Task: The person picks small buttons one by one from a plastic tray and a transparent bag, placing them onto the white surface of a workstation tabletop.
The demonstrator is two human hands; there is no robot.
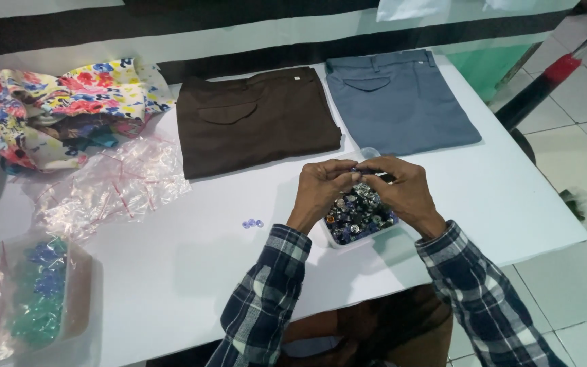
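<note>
Fingers [352,175] of left hand [321,190] and right hand [405,194] meet, pinched on a small blue bead [354,170] held above white tray of mixed beads [359,212]. Loose blue beads [253,223] on white table [191,272] just left. Brown trousers [256,122], grey trousers [399,102] folded beyond

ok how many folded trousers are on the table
2. The brown trousers lie folded at the table's far middle, and the blue-grey trousers lie right beside them toward the far right corner. The floral cloth heap at far left may hide more.
</note>
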